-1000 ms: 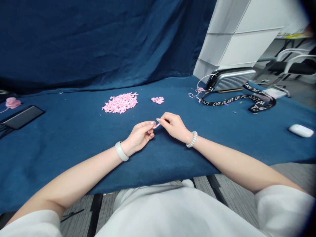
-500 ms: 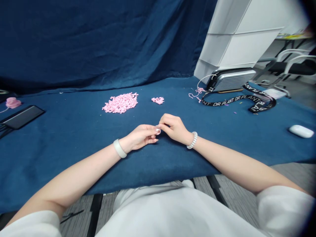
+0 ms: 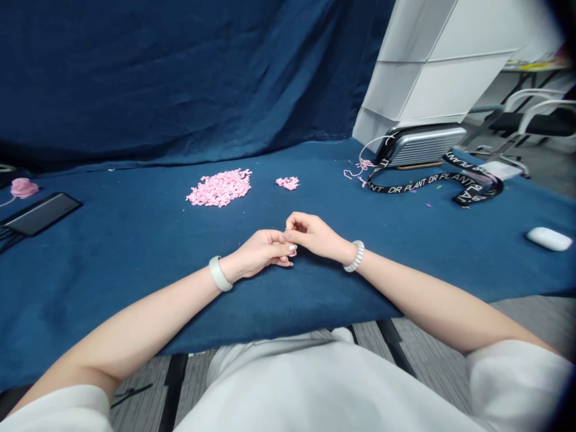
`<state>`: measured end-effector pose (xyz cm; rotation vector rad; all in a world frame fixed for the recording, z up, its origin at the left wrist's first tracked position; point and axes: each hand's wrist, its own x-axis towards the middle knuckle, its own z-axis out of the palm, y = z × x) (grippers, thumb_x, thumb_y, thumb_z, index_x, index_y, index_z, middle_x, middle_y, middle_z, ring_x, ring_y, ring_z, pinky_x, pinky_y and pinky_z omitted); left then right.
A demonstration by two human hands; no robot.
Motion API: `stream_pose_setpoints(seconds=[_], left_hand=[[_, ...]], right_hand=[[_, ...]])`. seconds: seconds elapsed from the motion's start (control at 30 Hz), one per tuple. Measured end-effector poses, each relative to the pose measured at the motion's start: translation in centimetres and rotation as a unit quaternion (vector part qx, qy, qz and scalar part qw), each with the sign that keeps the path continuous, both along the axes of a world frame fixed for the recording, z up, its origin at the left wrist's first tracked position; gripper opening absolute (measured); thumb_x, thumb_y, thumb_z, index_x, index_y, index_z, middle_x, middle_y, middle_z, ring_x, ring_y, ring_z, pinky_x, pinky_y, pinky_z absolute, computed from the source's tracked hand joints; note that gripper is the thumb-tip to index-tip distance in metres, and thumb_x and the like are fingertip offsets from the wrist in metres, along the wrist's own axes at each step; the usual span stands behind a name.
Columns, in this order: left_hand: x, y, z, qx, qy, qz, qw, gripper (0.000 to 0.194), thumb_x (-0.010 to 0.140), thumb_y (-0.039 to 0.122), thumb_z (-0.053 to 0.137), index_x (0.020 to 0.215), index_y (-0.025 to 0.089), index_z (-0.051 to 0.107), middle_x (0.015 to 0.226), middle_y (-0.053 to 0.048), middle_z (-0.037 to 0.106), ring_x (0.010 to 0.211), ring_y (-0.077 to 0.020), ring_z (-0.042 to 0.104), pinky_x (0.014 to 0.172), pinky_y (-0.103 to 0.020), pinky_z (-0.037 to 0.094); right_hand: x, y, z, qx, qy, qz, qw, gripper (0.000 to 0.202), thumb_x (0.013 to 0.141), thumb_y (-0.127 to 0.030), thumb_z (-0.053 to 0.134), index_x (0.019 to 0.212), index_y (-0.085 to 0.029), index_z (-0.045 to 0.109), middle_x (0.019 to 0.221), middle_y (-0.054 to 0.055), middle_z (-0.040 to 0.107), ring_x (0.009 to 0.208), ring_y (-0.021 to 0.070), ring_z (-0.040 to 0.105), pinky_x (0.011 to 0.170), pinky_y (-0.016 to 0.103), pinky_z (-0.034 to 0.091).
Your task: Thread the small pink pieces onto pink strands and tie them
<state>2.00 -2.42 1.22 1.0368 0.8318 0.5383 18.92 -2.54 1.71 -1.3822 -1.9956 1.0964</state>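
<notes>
My left hand (image 3: 265, 252) and my right hand (image 3: 317, 237) meet above the near part of the blue cloth (image 3: 135, 240). The fingertips of both are pinched together and touch each other. Whatever lies between them is hidden or too small to make out. Beyond my left hand is a large pile of small pink twisted pieces (image 3: 219, 188). A much smaller pink pile (image 3: 287, 183) lies just past my right hand, apart from the large one.
At left sit a dark flat device (image 3: 42, 214) with cables and a pink ball (image 3: 24, 188). To the right are a lettered black lanyard (image 3: 414, 185), a silver ridged case (image 3: 427, 147), pink thread scraps (image 3: 362, 171) and a white rounded case (image 3: 549, 239).
Both hands have shifted slightly toward me, and their fingertips overlap a little more. My left hand has also moved slightly right. The pink piles look the same.
</notes>
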Motion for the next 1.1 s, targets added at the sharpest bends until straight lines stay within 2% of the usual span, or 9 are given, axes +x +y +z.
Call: stream_pose_setpoints(seconds=[0.07,0.13,0.23,0.37,0.5,0.63,0.77,0.9,1.1], left_hand=[[0.1,-0.2,-0.1,0.018,-0.014,0.011,1.0,0.034,0.059,0.026,0.079,0.076,0.007,0.057,0.074,-0.005,0.061,0.056,-0.0068,0.056,0.066,-0.029,0.055],[0.1,-0.3,-0.1,0.039,-0.025,0.017,0.999,0.034,0.061,0.028,0.079,0.076,0.008,0.056,0.074,-0.004,0.061,0.057,-0.0067,0.056,0.064,-0.028,0.055],[0.0,-0.4,-0.3,0.067,-0.025,0.014,0.997,0.034,0.063,0.03,0.077,0.078,0.008,0.055,0.076,-0.005,0.061,0.057,-0.0069,0.056,0.06,-0.025,0.053],[-0.2,-0.4,-0.5,0.083,-0.033,0.011,0.996,0.034,0.066,0.03,0.075,0.078,0.009,0.052,0.074,-0.005,0.061,0.057,-0.0077,0.057,0.057,-0.023,0.052],[-0.2,-0.4,-0.4,0.064,-0.047,0.016,0.997,0.036,0.065,0.029,0.077,0.077,0.01,0.049,0.071,-0.004,0.061,0.056,-0.008,0.057,0.056,-0.022,0.052],[-0.2,-0.3,-0.2,0.056,-0.049,0.018,0.997,0.035,0.067,0.031,0.075,0.078,0.009,0.049,0.074,-0.005,0.061,0.057,-0.0081,0.057,0.055,-0.022,0.052],[-0.1,-0.3,-0.2,0.056,-0.048,0.027,0.997,0.035,0.067,0.031,0.075,0.077,0.009,0.049,0.076,-0.005,0.061,0.058,-0.0072,0.056,0.055,-0.021,0.052],[0.0,-0.3,-0.2,0.07,-0.042,0.033,0.996,0.035,0.068,0.032,0.074,0.076,0.009,0.049,0.075,-0.004,0.06,0.059,-0.0065,0.055,0.054,-0.02,0.051],[0.1,-0.2,-0.4,0.083,-0.044,0.037,0.995,0.034,0.069,0.031,0.073,0.076,0.011,0.047,0.075,-0.003,0.059,0.06,-0.0063,0.054,0.054,-0.021,0.051]], right_hand=[[0.3,0.3,0.3,-0.039,-0.014,0.025,0.999,0.081,0.07,-0.076,0.022,0.095,-0.004,0.048,0.078,0.001,0.053,0.057,-0.0161,0.029,0.054,-0.002,0.024],[0.7,0.4,0.7,-0.095,-0.031,0.08,0.992,0.085,0.069,-0.078,0.017,0.094,-0.003,0.048,0.075,0.001,0.052,0.055,-0.0153,0.03,0.052,-0.001,0.025],[1.1,0.4,1.0,-0.169,-0.034,0.133,0.976,0.084,0.067,-0.08,0.021,0.098,-0.005,0.045,0.075,0.0,0.051,0.053,-0.0135,0.033,0.051,0.002,0.03],[1.4,0.5,1.0,-0.215,-0.006,0.163,0.963,0.08,0.067,-0.079,0.025,0.096,-0.005,0.04,0.07,-0.001,0.048,0.051,-0.0126,0.033,0.05,0.004,0.032],[1.6,0.6,0.9,-0.225,0.01,0.18,0.958,0.077,0.067,-0.076,0.031,0.097,-0.005,0.037,0.065,-0.003,0.045,0.051,-0.0124,0.035,0.05,0.003,0.032],[1.5,0.7,0.9,-0.229,0.027,0.159,0.96,0.07,0.068,-0.069,0.04,0.096,-0.005,0.036,0.066,-0.003,0.045,0.051,-0.0121,0.035,0.049,0.004,0.031],[1.4,0.7,0.9,-0.207,0.022,0.136,0.969,0.069,0.07,-0.07,0.033,0.095,-0.005,0.037,0.067,-0.003,0.045,0.052,-0.0124,0.035,0.05,0.003,0.032],[1.4,0.6,1.1,-0.185,-0.008,0.152,0.971,0.077,0.07,-0.075,0.024,0.1,-0.005,0.039,0.069,-0.001,0.048,0.056,-0.0137,0.037,0.053,0.001,0.034],[1.0,0.3,1.0,-0.192,0.015,0.148,0.97,0.074,0.07,-0.073,0.027,0.097,-0.005,0.038,0.064,-0.003,0.044,0.052,-0.0136,0.033,0.051,0.001,0.031]])
